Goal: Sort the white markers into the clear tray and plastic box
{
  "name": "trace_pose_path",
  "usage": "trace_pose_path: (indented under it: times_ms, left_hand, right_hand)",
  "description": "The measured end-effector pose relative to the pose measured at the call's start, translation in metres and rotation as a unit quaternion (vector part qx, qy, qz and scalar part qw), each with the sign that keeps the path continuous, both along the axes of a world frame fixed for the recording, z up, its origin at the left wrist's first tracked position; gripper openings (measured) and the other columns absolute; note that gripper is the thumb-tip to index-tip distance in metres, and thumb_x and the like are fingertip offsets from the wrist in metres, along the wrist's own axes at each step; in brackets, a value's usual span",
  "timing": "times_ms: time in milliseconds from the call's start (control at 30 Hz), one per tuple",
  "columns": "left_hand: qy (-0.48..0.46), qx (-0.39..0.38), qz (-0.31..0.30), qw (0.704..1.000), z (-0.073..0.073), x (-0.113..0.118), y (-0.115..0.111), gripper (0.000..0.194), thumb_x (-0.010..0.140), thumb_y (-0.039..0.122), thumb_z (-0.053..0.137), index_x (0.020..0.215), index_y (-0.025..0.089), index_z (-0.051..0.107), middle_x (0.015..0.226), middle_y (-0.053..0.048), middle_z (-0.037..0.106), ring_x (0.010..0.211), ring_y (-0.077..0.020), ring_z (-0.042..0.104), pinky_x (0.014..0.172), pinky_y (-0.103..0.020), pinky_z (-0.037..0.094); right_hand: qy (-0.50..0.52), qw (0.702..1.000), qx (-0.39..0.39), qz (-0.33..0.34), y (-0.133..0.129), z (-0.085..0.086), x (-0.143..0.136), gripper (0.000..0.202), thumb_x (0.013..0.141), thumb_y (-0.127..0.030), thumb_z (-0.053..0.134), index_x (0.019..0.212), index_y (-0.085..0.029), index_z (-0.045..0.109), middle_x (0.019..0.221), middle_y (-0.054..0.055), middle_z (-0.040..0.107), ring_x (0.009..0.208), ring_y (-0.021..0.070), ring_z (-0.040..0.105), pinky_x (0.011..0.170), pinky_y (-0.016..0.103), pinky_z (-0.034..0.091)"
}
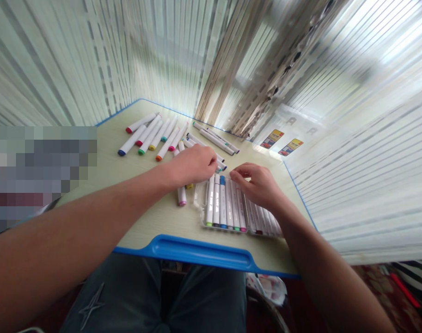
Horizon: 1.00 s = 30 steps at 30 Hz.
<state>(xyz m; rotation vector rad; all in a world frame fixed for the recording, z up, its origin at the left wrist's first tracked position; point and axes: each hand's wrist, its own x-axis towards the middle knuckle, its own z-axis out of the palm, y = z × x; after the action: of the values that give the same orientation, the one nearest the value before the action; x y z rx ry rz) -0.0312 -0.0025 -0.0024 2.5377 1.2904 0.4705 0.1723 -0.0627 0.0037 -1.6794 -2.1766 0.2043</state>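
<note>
My left hand (198, 164) is curled with fingers pinched just above the far left corner of a clear plastic marker case (203, 222); whatever sits in its fingertips is hidden. Across from it, my right hand (257, 182) bends over the case's far edge, thumb and forefinger close together, their contents unclear. A row of white markers with coloured ends lies in the case, among them a blue-capped marker (223, 203). Under my left wrist, a pink-ended marker (181, 196) lies loose beside the case. Other markers (214, 141) lie behind my hands.
Several loose markers with coloured ends (151, 134) spread over the back left of the pale table (141, 226). A blue pen tray (204, 252) forms its front edge. A clear plastic package with yellow labels (290, 147) is at the back right. Pleated curtains (169, 60) border the table.
</note>
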Motion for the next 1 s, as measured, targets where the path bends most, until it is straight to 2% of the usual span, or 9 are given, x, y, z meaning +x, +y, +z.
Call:
trace_pose_path:
  times_ms: [300, 633, 833, 1000]
  left_hand:
    - [-0.051, 0.008, -0.04, 0.998, -0.006, 0.012, 0.001, 0.026, 0.088, 0.033, 0.059, 0.087, 0.018, 0.081, 0.08, -0.007, 0.077, 0.074, -0.0188, 0.066, 0.064, -0.029, 0.04]
    - [-0.032, -0.001, -0.03, 0.999, -0.001, 0.012, -0.003, 0.028, 0.088, 0.035, 0.059, 0.087, 0.018, 0.081, 0.079, -0.008, 0.077, 0.073, -0.0192, 0.066, 0.063, -0.03, 0.038]
    - [-0.036, 0.002, -0.039, 0.999, -0.001, 0.011, -0.002, 0.029, 0.089, 0.035, 0.058, 0.085, 0.018, 0.081, 0.079, -0.008, 0.077, 0.07, -0.0181, 0.064, 0.061, -0.03, 0.037]
    - [-0.031, -0.001, -0.027, 0.999, 0.0, 0.011, -0.004, 0.028, 0.089, 0.034, 0.058, 0.086, 0.017, 0.081, 0.08, -0.008, 0.077, 0.069, -0.018, 0.064, 0.059, -0.029, 0.036]
  right_hand:
    - [-0.006, 1.0, 0.002, 0.004, 0.0, 0.0, -0.001, 0.027, 0.094, -0.027, 0.057, 0.075, -0.016, 0.073, 0.081, 0.007, 0.073, 0.075, 0.019, 0.064, 0.071, 0.031, 0.044]
    - [-0.004, 1.0, 0.001, 0.014, 0.001, 0.001, -0.001, 0.029, 0.095, -0.028, 0.057, 0.075, -0.016, 0.074, 0.083, 0.008, 0.075, 0.077, 0.0201, 0.066, 0.074, 0.032, 0.046]
    - [-0.024, 0.999, 0.008, -0.021, 0.002, 0.002, 0.001, 0.032, 0.095, -0.032, 0.057, 0.073, -0.016, 0.073, 0.08, 0.009, 0.075, 0.076, 0.0207, 0.066, 0.073, 0.033, 0.045]
    - [-0.042, 0.999, 0.014, -0.025, 0.003, 0.002, 0.005, 0.037, 0.097, -0.033, 0.055, 0.068, -0.017, 0.072, 0.078, 0.008, 0.074, 0.073, 0.02, 0.064, 0.071, 0.033, 0.043]
